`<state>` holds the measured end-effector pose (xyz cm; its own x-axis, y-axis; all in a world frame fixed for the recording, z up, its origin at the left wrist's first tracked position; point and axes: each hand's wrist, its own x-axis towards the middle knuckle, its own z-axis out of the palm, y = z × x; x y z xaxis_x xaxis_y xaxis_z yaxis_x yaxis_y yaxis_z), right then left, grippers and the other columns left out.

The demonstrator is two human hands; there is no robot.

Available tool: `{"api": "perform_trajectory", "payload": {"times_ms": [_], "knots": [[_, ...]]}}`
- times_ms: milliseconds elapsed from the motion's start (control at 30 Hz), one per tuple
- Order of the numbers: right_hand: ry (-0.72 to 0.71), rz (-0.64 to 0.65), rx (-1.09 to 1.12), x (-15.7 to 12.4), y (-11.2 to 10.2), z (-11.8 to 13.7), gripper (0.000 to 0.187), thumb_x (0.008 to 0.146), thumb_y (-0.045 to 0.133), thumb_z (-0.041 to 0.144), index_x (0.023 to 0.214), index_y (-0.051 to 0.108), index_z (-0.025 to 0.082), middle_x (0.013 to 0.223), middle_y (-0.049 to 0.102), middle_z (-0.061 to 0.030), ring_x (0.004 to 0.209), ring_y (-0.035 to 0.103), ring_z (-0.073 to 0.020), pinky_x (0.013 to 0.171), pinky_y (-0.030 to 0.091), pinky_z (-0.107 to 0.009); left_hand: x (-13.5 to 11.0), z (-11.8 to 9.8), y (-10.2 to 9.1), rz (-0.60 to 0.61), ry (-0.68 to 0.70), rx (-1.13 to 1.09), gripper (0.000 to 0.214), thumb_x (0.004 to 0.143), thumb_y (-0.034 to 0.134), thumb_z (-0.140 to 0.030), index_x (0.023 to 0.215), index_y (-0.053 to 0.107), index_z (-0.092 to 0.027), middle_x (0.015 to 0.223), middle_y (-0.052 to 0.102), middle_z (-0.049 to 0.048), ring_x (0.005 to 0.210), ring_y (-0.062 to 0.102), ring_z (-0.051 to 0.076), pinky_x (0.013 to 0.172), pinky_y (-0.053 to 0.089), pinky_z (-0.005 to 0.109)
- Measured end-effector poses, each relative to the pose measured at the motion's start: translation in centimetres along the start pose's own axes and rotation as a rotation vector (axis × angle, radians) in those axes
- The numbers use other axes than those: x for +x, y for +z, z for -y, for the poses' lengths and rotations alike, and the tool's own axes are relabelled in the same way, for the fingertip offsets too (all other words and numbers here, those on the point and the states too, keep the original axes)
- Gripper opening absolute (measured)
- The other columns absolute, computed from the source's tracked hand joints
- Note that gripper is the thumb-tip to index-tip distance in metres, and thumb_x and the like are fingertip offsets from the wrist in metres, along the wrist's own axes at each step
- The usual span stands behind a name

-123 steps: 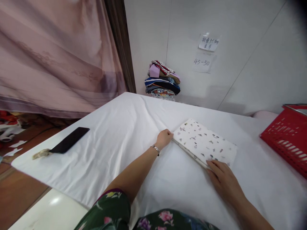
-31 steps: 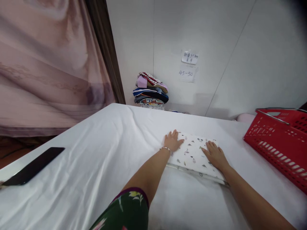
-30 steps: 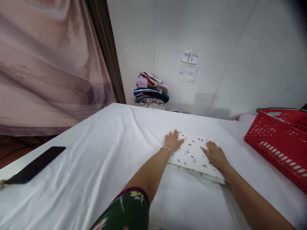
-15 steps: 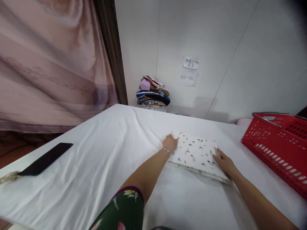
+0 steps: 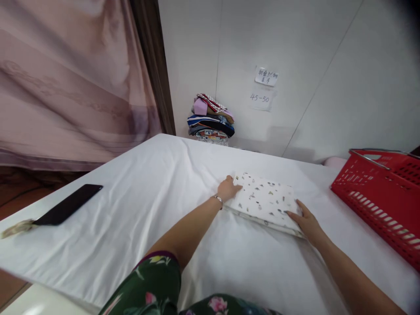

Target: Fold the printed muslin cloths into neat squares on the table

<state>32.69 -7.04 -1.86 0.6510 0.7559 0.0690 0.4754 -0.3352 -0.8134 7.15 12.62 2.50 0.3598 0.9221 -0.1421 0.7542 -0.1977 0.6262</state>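
A folded white cloth [image 5: 262, 199] with small grey and olive prints lies flat on the white-covered table. My left hand [image 5: 228, 188] grips its left edge, with the thumb on the top layer. At the opposite edge, my right hand [image 5: 306, 222] holds the cloth with its thumb on top. The fingers under the edges are partly hidden. Several layers show along the near side of the fold.
A red perforated basket [image 5: 380, 197] with a metal handle stands at right. To the left lies a flat black oblong [image 5: 70, 204] with a pale, tassel-like end. Folded fabrics [image 5: 211, 118] are stacked by the wall behind the table [image 5: 147, 188]. A pink curtain [image 5: 72, 87] hangs at left.
Both hands have shifted a little to the left along with the folded cloth, still holding its two edges. The camera view has tilted slightly down.
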Motion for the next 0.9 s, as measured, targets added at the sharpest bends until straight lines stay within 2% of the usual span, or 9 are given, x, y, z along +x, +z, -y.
{"api": "perform_trajectory", "payload": {"times_ms": [100, 200, 267, 400, 533, 600, 700, 800, 900], "knots": [[-0.016, 0.003, 0.057, 1.3, 2.2, 2.4, 0.085, 0.065, 0.067, 0.053, 0.138, 0.039, 0.018, 0.132, 0.051, -0.0092, 0.120, 0.047, -0.0303, 0.101, 0.039, -0.042, 1.7, 1.1, -2.7, -0.099, -0.011, -0.056, 0.058, 0.073, 0.063, -0.048, 0.118, 0.042, -0.018, 0.106, 0.064, 0.0112, 0.095, 0.062, 0.024, 0.072, 0.044, 0.029], [-0.090, -0.010, 0.123, 3.3, 5.1, 5.2, 0.082, 0.067, 0.067, 0.049, 0.137, 0.039, 0.018, 0.130, 0.053, -0.0102, 0.115, 0.051, -0.0290, 0.097, 0.042, -0.042, 3.0, 2.9, -5.3, -0.209, -0.052, -0.055, 0.059, 0.074, 0.062, -0.048, 0.121, 0.040, -0.019, 0.107, 0.064, 0.0106, 0.096, 0.062, 0.024, 0.073, 0.044, 0.029], [-0.128, 0.009, 0.085, 4.6, 7.1, 6.5, 0.076, 0.069, 0.066, 0.045, 0.135, 0.042, 0.016, 0.128, 0.053, -0.0115, 0.113, 0.053, -0.0287, 0.096, 0.043, -0.042, 3.3, 4.5, -6.1, -0.238, -0.114, -0.041, 0.060, 0.074, 0.062, -0.048, 0.122, 0.039, -0.019, 0.110, 0.062, 0.0116, 0.098, 0.061, 0.024, 0.074, 0.044, 0.029], [-0.098, 0.077, -0.078, 5.8, 9.8, 7.1, 0.065, 0.068, 0.066, 0.040, 0.125, 0.053, 0.012, 0.121, 0.057, -0.0161, 0.110, 0.054, -0.0334, 0.094, 0.042, -0.046, 2.6, 7.3, -5.7, -0.218, -0.224, -0.021, 0.062, 0.074, 0.061, -0.050, 0.122, 0.042, -0.016, 0.109, 0.062, 0.0152, 0.099, 0.060, 0.028, 0.075, 0.045, 0.033], [-0.148, 0.063, -0.145, 5.3, 9.4, 5.8, 0.059, 0.075, 0.058, 0.045, 0.125, 0.053, 0.015, 0.118, 0.059, -0.0150, 0.103, 0.058, -0.0315, 0.089, 0.046, -0.046, 1.6, 8.1, -4.8, -0.250, -0.192, -0.013, 0.063, 0.078, 0.056, -0.051, 0.129, 0.038, -0.017, 0.124, 0.053, 0.0154, 0.109, 0.055, 0.028, 0.082, 0.044, 0.035], [-0.228, 0.025, -0.160, 4.4, 8.5, 5.1, 0.054, 0.080, 0.051, 0.047, 0.125, 0.054, 0.018, 0.117, 0.060, -0.0138, 0.095, 0.060, -0.0278, 0.081, 0.050, -0.043, 0.6, 8.0, -4.5, -0.340, -0.052, 0.031, 0.059, 0.080, 0.056, -0.047, 0.129, 0.040, -0.017, 0.131, 0.047, 0.0151, 0.115, 0.050, 0.028, 0.087, 0.043, 0.036], [-0.451, -0.052, -0.157, 2.7, 7.4, 4.5, 0.044, 0.084, 0.046, 0.045, 0.119, 0.058, 0.021, 0.121, 0.056, -0.0107, 0.103, 0.056, -0.0253, 0.081, 0.050, -0.040, -1.5, 7.9, -3.6, -0.467, 0.328, 0.149, 0.047, 0.081, 0.059, -0.040, 0.122, 0.049, -0.018, 0.131, 0.048, 0.0124, 0.120, 0.044, 0.027, 0.097, 0.037, 0.040], [-0.682, -0.044, -0.149, 1.1, 7.2, 5.0, 0.031, 0.085, 0.050, 0.041, 0.106, 0.064, 0.023, 0.112, 0.062, -0.0078, 0.108, 0.053, -0.0243, 0.090, 0.046, -0.043, -3.5, 8.0, -2.4, -0.397, 0.652, 0.228, 0.038, 0.080, 0.062, -0.039, 0.114, 0.057, -0.022, 0.126, 0.052, 0.0087, 0.119, 0.045, 0.025, 0.099, 0.034, 0.042], [-0.848, 0.048, -0.164, 0.2, 7.5, 6.0, 0.021, 0.085, 0.053, 0.034, 0.096, 0.067, 0.024, 0.104, 0.065, -0.0056, 0.102, 0.056, -0.0228, 0.092, 0.044, -0.042, -4.2, 8.1, -1.5, -0.310, 0.780, 0.249, 0.027, 0.081, 0.062, -0.034, 0.106, 0.062, -0.024, 0.118, 0.057, 0.0065, 0.111, 0.051, 0.022, 0.094, 0.038, 0.040]]}}
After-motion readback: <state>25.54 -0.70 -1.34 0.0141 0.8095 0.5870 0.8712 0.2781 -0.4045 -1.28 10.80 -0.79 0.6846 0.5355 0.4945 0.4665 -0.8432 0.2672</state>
